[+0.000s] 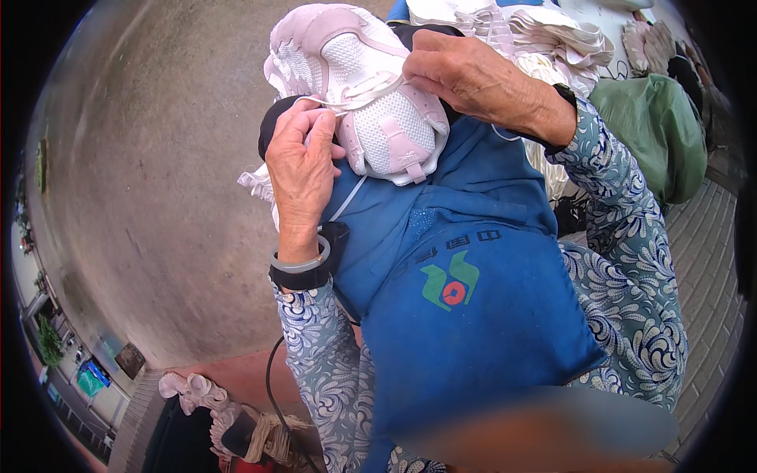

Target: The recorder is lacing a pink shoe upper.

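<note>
Pink-and-white shoe (384, 130) at 12 o'clock, resting on the lap against the blue apron (520, 292). White lace (360, 103) spans between the hands: left hand (303, 162), between 10 and 11, pinches it with thumb and fingers; right hand (481, 79), 1 o'clock, fingers closed on it. Green bag (654, 138) between 2 and 3.
</note>
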### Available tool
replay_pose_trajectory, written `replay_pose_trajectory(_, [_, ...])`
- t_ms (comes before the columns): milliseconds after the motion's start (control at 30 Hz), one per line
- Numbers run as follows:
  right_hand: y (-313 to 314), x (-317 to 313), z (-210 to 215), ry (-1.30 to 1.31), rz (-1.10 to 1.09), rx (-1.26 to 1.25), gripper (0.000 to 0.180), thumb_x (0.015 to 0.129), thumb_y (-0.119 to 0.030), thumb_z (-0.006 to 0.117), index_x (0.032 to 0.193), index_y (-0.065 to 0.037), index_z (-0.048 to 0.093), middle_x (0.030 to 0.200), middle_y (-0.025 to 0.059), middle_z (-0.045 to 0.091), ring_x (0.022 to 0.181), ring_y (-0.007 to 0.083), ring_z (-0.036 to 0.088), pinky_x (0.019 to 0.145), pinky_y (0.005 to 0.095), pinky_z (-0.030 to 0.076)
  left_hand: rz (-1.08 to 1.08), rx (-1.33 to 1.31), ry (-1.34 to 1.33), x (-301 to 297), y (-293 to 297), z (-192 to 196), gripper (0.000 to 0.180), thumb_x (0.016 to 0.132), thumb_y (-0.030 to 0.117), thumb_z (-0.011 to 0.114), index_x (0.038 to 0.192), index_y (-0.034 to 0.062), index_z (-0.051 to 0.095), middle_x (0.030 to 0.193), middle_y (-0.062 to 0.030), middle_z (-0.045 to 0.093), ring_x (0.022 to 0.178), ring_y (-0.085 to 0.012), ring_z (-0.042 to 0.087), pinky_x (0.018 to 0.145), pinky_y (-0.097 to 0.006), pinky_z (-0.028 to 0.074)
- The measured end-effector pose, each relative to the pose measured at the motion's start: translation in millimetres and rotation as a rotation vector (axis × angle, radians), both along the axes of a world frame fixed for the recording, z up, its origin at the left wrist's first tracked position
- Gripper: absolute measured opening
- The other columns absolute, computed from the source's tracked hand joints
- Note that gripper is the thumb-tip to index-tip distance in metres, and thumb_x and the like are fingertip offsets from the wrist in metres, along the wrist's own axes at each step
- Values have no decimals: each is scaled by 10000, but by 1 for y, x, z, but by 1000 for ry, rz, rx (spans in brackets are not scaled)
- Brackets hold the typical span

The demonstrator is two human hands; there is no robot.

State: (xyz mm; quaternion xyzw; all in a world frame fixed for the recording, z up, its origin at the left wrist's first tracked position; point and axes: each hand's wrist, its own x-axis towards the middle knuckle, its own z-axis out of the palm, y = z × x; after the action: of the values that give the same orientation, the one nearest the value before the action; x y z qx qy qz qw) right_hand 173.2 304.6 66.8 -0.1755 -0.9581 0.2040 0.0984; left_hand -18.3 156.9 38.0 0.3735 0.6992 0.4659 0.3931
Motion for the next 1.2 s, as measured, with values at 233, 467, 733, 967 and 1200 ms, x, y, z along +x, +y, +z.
replay_pose_trajectory(233, [-4, -20, 14, -173, 121, 249, 92, 831, -68, 591, 824, 20, 615, 878, 171, 591, 801, 316, 650, 676, 408, 523, -207, 329, 850, -6, 7, -10, 156, 927, 150, 616, 900, 4, 663, 1010, -79, 618, 703, -96, 623, 521, -214, 497])
replay_pose_trajectory(467, [-3, 0, -1, -6, -301, -604, 194, 879, -182, 639, 932, 4, 618, 858, 154, 603, 771, 299, 632, 677, 377, 540, 29, -142, 15, 7, 2, 7, 162, 907, 141, 641, 976, -5, 655, 991, -124, 631, 821, -195, 640, 714, -323, 511])
replay_pose_trajectory(733, [-42, 1, -1, 72, -190, 147, 348, 808, -192, 687, 1012, 58, 557, 936, 165, 508, 854, 299, 616, 722, 343, 541, -180, 25, 986, 32, -15, -1, 465, 892, 197, 611, 1274, -33, 479, 1182, -208, 528, 1118, -330, 524, 941, -450, 394])
replay_pose_trajectory(967, [-26, 3, -20, -78, -60, 317, 227, 764, -77, 612, 916, 84, 561, 870, 139, 503, 847, 231, 552, 663, 314, 541, -211, 49, 1129, 29, 2, -20, 377, 829, 112, 559, 1162, -59, 516, 1003, -190, 548, 923, -330, 563, 803, -433, 420])
replay_pose_trajectory(1200, [-10, 3, -33, 67, -87, 29, 231, 811, -59, 591, 1011, 49, 551, 855, 138, 512, 753, 297, 600, 649, 358, 545, -188, 95, 1079, 25, 8, -19, 333, 849, 111, 562, 1143, -41, 526, 983, -180, 553, 910, -321, 571, 788, -428, 426])
